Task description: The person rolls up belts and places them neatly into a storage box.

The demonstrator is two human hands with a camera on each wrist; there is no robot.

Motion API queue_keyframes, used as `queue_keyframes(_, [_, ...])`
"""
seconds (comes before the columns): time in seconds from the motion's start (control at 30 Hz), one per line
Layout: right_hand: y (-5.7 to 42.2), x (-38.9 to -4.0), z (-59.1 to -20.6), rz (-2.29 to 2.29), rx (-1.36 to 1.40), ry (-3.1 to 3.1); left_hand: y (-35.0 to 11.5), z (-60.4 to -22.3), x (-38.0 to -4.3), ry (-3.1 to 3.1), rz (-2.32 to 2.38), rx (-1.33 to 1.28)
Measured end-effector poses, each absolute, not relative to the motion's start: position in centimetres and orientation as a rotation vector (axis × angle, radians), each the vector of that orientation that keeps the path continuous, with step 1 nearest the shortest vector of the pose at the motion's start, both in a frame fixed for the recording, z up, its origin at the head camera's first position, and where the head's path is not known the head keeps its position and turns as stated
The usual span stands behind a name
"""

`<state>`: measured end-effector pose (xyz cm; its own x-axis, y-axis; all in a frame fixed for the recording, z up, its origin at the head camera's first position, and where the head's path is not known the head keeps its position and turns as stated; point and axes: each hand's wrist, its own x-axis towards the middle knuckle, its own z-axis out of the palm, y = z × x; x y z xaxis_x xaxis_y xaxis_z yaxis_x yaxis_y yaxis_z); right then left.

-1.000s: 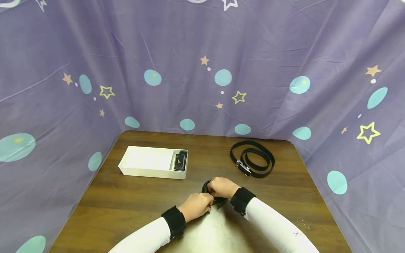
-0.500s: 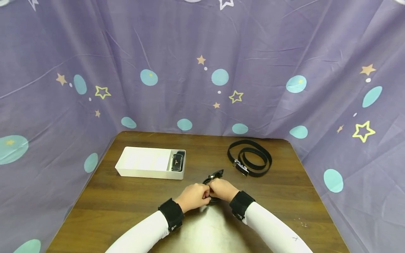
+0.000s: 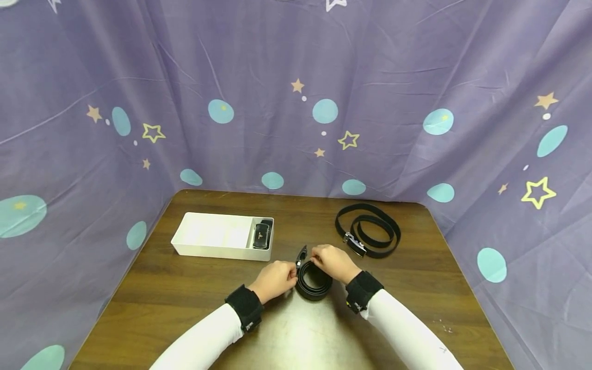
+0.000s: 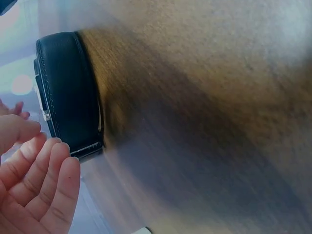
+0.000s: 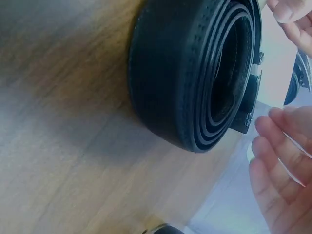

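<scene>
A black belt stands on edge on the table, rolled into a coil, with its buckle sticking out at the far left side. My left hand is at the coil's left; in the left wrist view its loosely bent fingers lie by the belt's edge, and contact is hard to tell. At the coil's far right is my right hand. The right wrist view has its relaxed fingers apart from the layered coil, near the dark buckle plate.
A white box stands at the back left, with a black-buckled belt in its right compartment. Another black belt, loosely looped with a silver-edged buckle, lies at the back right. A purple curtain surrounds the wooden table.
Both hands have drawn apart from the coil they were gripping together. The coil has turned, and its buckle now points away at the far left; its round shape shows openly.
</scene>
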<state>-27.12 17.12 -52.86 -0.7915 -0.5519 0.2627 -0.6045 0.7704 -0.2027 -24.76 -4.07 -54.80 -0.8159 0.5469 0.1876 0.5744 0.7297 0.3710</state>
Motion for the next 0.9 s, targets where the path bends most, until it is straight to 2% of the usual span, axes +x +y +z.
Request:
queue_keyframes(0.23, [16.4,-28.4,-53.2,0.406,1.085,-2.688,-3.4,-54.8,-25.2,-2.844,-0.593,-0.978])
queue_keyframes(0.5, [15.7,-29.5,-54.2,0.441,1.289,-2.751,-1.4,-55.1,-24.8,-2.732,-0.413,-1.202])
queue_keyframes(0.7, [15.7,-29.6,-54.8,0.396,1.219,-2.718,0.0,-55.5,-24.3,-2.691,-0.281,-1.309])
queue_keyframes(0.9, [16.1,-29.5,-55.0,0.382,1.089,-2.721,0.4,-56.0,-24.2,-2.714,-0.232,-1.310])
